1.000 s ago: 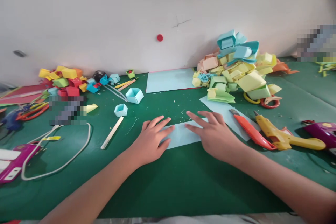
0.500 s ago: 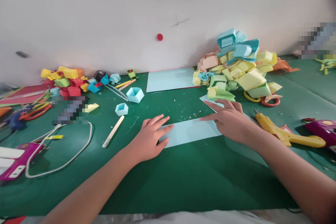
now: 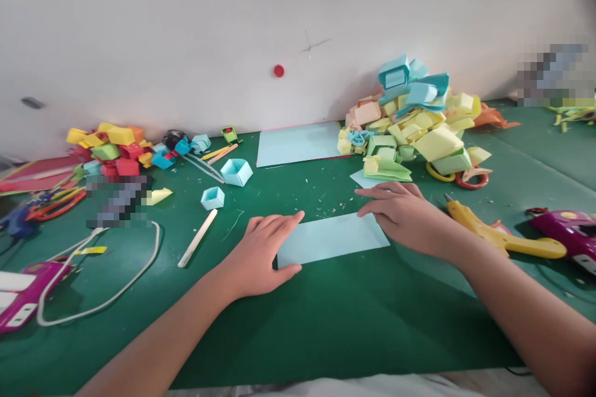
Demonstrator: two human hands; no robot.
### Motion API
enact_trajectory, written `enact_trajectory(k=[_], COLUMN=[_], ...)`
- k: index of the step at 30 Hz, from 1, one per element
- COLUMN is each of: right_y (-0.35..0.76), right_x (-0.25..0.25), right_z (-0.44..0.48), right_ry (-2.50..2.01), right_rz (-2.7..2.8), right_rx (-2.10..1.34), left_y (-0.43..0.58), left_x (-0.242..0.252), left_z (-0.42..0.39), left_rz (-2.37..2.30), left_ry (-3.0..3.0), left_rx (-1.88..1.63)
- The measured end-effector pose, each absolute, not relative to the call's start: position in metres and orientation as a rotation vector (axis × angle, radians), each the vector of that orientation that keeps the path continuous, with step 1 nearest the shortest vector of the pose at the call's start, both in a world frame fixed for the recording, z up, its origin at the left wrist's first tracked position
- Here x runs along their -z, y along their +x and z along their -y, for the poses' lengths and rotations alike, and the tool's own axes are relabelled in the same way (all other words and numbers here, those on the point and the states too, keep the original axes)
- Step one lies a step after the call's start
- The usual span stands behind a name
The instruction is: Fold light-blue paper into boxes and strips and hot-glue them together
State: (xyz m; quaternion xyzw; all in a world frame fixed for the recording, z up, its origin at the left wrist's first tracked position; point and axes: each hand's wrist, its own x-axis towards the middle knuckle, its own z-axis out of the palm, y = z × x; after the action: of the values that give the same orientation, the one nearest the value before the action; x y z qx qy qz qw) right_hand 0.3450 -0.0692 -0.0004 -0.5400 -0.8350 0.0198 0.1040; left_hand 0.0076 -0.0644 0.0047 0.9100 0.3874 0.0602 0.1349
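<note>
A light blue paper strip (image 3: 333,237) lies flat on the green table before me. At its left end is my left hand (image 3: 261,254), thumb and forefinger spread apart along the two long edges. My right hand (image 3: 400,214) rests at the strip's upper right corner, fingers stretched out and touching or just over the paper. Two small light blue paper boxes, a larger one (image 3: 236,172) and a smaller one (image 3: 213,198), stand beyond my left hand. A pale flat stick (image 3: 198,238) lies left of that hand.
Folded paper pieces (image 3: 419,127) are heaped at the back right. A yellow glue gun (image 3: 505,229) lies right of my right forearm. Colourful little paper boxes (image 3: 114,149) sit back left, near a white cable (image 3: 156,248). A blue sheet (image 3: 298,144) lies by the wall (image 3: 209,43).
My left hand's fingers have drawn off the strip's surface to its left edge, the thumb wider apart. My right fingers have lifted or shifted toward the strip's far right corner.
</note>
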Motion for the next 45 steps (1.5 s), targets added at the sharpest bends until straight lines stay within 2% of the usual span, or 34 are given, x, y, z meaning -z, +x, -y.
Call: enact_trajectory(k=[19, 26, 29, 32, 38, 45], right_y=[0.336, 0.321, 0.311, 0.302, 0.286, 0.282], right_x=[-0.011, -0.015, -0.014, -0.012, -0.007, 0.004], right_z=[0.075, 0.083, 0.089, 0.094, 0.098, 0.094], right_ry=[-1.227, -0.862, -0.73, -0.726, -0.862, -0.903], right_rz=[2.47, 2.393, 2.357, 2.368, 2.568, 2.594], right_rx=[-0.216, -0.256, -0.15, -0.058, -0.279, -0.111], left_y=[0.005, 0.005, 0.003, 0.001, 0.003, 0.0], left_x=[0.006, 0.004, 0.003, 0.002, 0.002, 0.005], left_z=[0.053, 0.053, 0.054, 0.054, 0.057, 0.054], left_rz=[-1.128, -1.194, -1.248, -1.246, -1.111, -1.249], left_ry=[2.619, 2.49, 2.381, 2.318, 2.246, 2.462], left_rx=[-0.31, -0.462, -0.473, -0.485, -0.619, -0.685])
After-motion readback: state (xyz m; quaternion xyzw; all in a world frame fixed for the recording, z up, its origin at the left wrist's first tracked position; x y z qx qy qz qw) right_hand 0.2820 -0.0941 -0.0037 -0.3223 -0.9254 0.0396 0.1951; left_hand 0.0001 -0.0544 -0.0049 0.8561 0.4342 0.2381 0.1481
